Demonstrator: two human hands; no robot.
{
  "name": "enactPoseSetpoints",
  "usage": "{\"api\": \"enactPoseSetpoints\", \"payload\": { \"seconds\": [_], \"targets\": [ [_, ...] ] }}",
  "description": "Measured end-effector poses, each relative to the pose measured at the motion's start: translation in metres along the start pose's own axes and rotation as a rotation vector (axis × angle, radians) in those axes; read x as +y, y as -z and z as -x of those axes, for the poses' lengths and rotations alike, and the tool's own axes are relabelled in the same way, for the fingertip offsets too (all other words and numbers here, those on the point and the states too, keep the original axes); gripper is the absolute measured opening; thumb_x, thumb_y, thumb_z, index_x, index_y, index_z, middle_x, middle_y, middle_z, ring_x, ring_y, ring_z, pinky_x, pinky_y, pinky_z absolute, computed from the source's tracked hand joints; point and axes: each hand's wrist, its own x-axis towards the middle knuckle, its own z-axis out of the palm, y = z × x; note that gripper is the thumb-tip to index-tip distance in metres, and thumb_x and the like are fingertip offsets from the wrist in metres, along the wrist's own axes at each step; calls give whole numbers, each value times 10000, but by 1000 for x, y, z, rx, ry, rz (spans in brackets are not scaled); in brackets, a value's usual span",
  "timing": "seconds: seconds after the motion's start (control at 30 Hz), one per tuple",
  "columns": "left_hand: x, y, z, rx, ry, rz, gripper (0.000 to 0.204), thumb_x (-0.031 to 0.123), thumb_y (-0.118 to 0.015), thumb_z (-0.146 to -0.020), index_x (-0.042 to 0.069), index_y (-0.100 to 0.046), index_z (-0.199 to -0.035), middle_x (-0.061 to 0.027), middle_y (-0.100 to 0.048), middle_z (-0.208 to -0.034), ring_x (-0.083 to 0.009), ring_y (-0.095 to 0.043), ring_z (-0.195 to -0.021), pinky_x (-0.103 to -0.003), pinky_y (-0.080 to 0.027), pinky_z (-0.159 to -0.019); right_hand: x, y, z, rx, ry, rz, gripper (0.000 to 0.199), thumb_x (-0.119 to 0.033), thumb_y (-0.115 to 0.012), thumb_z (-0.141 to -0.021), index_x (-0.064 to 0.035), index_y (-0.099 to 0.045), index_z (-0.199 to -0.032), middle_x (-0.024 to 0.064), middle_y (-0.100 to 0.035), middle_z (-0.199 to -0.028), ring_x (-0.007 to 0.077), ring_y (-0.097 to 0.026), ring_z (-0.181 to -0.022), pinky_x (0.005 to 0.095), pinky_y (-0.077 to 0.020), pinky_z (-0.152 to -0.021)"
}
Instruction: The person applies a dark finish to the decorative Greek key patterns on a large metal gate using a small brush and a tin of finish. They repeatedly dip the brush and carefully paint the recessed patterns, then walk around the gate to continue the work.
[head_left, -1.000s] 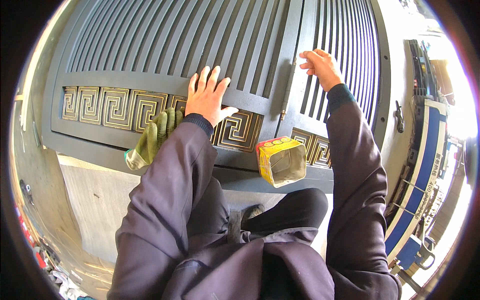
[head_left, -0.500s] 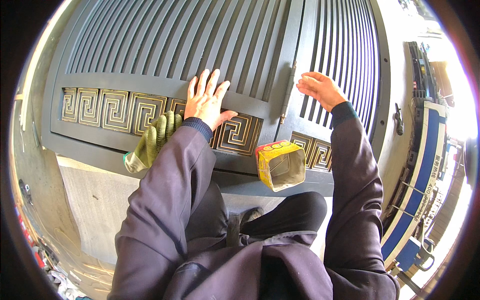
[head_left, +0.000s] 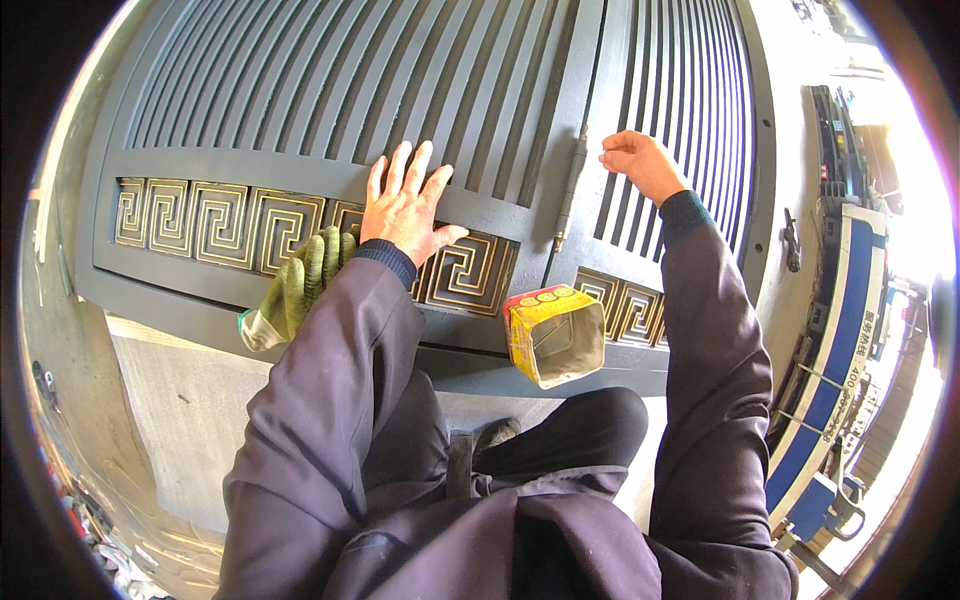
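Note:
My left hand [head_left: 402, 212] lies open with spread fingers on a dark grey slatted metal gate [head_left: 215, 166], across its lower rail and the gold-lined fret panels [head_left: 466, 272]. Just right of the long cylindrical hinge [head_left: 573, 190] at the seam between two leaves, my right hand [head_left: 648, 170] is held with thumb and fingers pinched together. Whether something small is between them I cannot make out. A green-grey work glove [head_left: 302, 285] rests on the gate beside my left forearm. Near my knees a yellow and red square tin [head_left: 535, 350] sits with its open mouth toward me.
A blue and white long machine or bench [head_left: 822, 340] runs along the right side. On the floor between it and the gate lies a small black tool [head_left: 792, 240]. Grey sheeting [head_left: 175, 400] covers the floor near my left. Assorted clutter fills the lower left edge.
My right hand's fingers have drawn together from a looser, cupped shape into a pinch. The left hand stays on the gate, and the whole view has shifted slightly.

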Motion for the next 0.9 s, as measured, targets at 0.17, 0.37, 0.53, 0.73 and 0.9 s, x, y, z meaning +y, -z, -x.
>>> {"api": "enactPoseSetpoints", "payload": {
  "seconds": [0.17,0.37,0.53,0.73,0.9],
  "targets": [
    [0,1,0,6,0,7,893,575,-875,-803,180,-558,-1538,-147,-327,-1734,-379,-230,-1629,-591,-160,-1330,0,-5,-8,11,17,57,268,-207,-699,-1016,24,-761,-1138,94,-786,-953,152,-762,-894,318,-604,-841],
    [1,1,-1,-13,6,3,895,568,-875,-811,181,-546,-1547,-149,-334,-1731,-378,-230,-1630,-589,-163,-1330,-4,-8,-17,102,87,218,231,-235,-676,-1037,-48,-770,-1135,106,-767,-919,200,-745,-792,379,-600,-787],
    [0,1,-1,1,3,5,876,560,-877,-813,178,-556,-1532,-150,-340,-1727,-380,-235,-1629,-589,-167,-1329,-13,-7,-15,113,123,344,208,-238,-649,-1049,-77,-754,-1129,134,-736,-946,280,-731,-809,420,-589,-810],
    [1,2,-1,-3,9,20,889,540,-897,-791,180,-559,-1530,-143,-332,-1733,-374,-237,-1631,-589,-168,-1328,-22,-13,-17,116,334,465,199,-250,-613,-1063,-73,-702,-1081,158,-719,-994,376,-702,-965,475,-547,-881],
    [2,2,-1,-7,17,28,900,528,-908,-778,188,-559,-1534,-137,-332,-1734,-363,-233,-1634,-587,-164,-1330,-22,-17,-23,95,402,543,189,-253,-612,-1064,-85,-698,-1076,164,-717,-997,389,-700,-969,494,-543,-871]
  ]
}}
